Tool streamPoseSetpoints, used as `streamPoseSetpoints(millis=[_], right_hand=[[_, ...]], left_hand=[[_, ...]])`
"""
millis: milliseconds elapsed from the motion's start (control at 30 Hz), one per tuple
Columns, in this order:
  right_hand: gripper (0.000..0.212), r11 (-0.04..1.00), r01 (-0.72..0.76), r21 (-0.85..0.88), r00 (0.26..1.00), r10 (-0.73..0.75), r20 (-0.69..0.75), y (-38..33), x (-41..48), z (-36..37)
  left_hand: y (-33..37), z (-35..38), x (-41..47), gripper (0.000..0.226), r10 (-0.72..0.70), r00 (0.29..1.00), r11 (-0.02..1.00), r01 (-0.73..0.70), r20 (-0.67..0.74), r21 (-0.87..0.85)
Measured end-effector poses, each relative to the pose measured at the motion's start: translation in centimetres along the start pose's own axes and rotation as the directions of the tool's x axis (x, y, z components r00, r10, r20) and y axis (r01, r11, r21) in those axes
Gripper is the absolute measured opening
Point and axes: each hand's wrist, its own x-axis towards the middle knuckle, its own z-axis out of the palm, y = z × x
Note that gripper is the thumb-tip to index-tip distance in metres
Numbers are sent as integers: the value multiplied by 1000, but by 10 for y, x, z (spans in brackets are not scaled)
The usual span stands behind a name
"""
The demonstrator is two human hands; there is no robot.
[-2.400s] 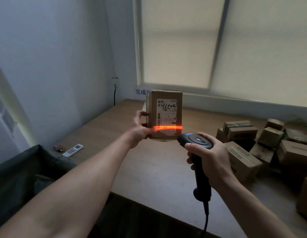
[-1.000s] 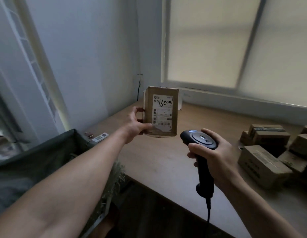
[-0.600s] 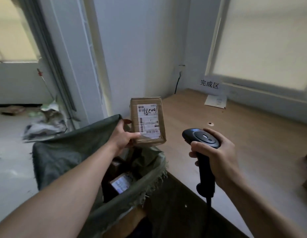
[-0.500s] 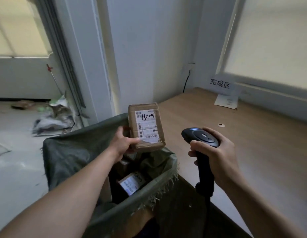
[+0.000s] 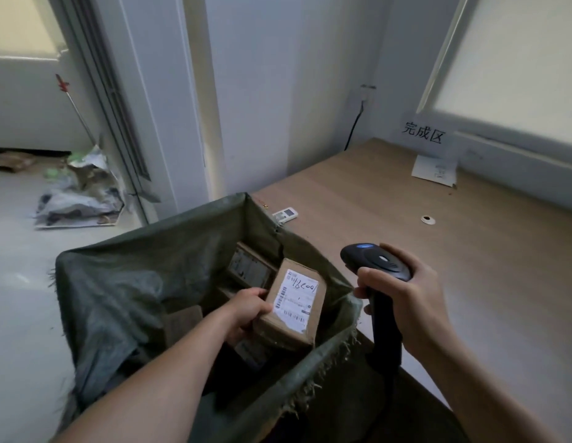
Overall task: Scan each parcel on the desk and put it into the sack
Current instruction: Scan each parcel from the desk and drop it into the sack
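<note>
**Q:** What is changing since half a second ago?

**A:** The parcel (image 5: 294, 302) is coming down from above the rim into the mouth of the sack (image 5: 124, 282). It is now lying tilted inside, label up, over the stowed parcels (image 5: 249, 266).

**Q:** What is that meaning for the task?

**A:** In my judgement, scanning of this unit is finished and stowing is nearing its end. Only the release is remaining.

**Q:** Where is the parcel sitting relative to the fingers?

**A:** The left hand (image 5: 246, 310) is grasping its near-left edge. The thumb is lying on top beside the label, and the fingers are curling underneath, mostly hidden.

**Q:** And the other hand?

**A:** The right hand (image 5: 403, 302) is clenching round the handle of the scanner (image 5: 374, 266). It is holding the scanner above the near edge of the desk (image 5: 438, 251), right of the sack.
</note>
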Motion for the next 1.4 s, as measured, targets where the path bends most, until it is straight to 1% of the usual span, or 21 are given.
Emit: streamPoseSetpoints(millis=[67,100,200,267,333,467,567,667,767,867,967,1067,1133,1267,1333,1400], right_hand=[[50,1000,-9,-11,1000,9,-17,4,3,0],[49,1000,-14,-10,1000,13,-25,6,4,-1],[50,999,-35,-6,998,35,-47,9,8,-3],[48,999,-44,-15,998,43,-53,13,11,-6],[52,999,-44,-23,997,42,-60,16,12,-9],[56,998,-54,-14,995,53,-85,23,18,-13],[54,998,-66,-10,994,65,-89,26,21,-13],[56,997,-80,4,992,80,-96,29,23,-11],[63,996,-87,10,991,88,-97,33,27,-8],[72,996,-91,0,992,91,-90,34,29,-7],[72,995,-95,-3,991,94,-94,34,33,-8],[72,995,-98,-1,991,97,-92,34,36,-11],[71,995,-101,-3,991,101,-87,36,38,-11],[63,994,-106,3,991,106,-82,38,41,-8],[57,994,-106,0,992,106,-70,38,43,-7],[54,994,-106,-10,992,105,-74,38,44,-8]], left_hand=[[3,4,10,41,4,1000,1000,-4,14,1],[6,6,14,37,13,1000,1000,-13,23,-3],[14,7,29,39,0,998,1000,-1,68,14],[20,4,38,45,-14,994,997,6,111,72],[25,-3,44,52,-19,988,990,-3,154,142],[34,-23,45,51,-80,972,963,19,220,268],[34,-26,46,51,-114,963,955,38,246,294],[31,-19,46,52,-89,959,962,12,271,273],[26,-21,50,53,-32,962,983,-17,270,180],[25,-27,52,51,-32,963,994,3,268,111],[24,-32,51,46,-85,971,987,52,225,149],[23,-41,56,43,-134,972,985,109,195,131],[23,-45,58,45,-147,978,984,129,151,121],[32,-35,51,41,-136,986,980,118,102,163],[30,-23,53,34,-106,989,973,84,98,214],[23,-11,57,27,-41,997,957,19,70,291]])
